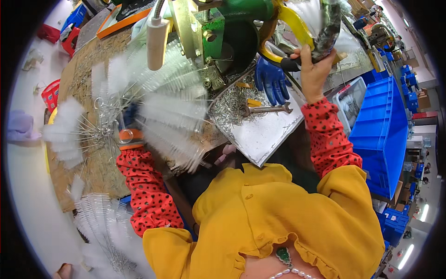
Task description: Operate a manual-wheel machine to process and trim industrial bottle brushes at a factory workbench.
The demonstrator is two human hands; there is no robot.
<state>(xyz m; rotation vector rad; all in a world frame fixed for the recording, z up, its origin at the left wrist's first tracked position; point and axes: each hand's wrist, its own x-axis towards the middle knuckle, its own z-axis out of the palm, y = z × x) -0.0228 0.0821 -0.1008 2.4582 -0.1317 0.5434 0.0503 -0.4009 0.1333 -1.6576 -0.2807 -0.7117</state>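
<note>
Left of press [213, 43]: left hand [131, 117] among brushes [173, 122], closure unclear; long axes fan, bristles outward. Right hand [317, 69] curled round dark handle [329, 36].

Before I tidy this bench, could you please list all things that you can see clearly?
bristle brushes: many, white, left half
workbench: one, brown, left
machine: one, mainly green, top centre
curved handle: one, yellow and dark, upper right
tray: one, white, centre
metal clippings: many, silver, in tray
open-ended wrench: one, grey, in tray
glove: one, blue, tray's upper edge
crate: one, blue, right
basket: one, red, far left
shirt: one, yellow, bottom centre
sleeves: two, red with dark spots, forearms
left hand: one, blue-gloved, orange cuff, among brush wires
right hand: one, bare, gripping curved handle
</note>
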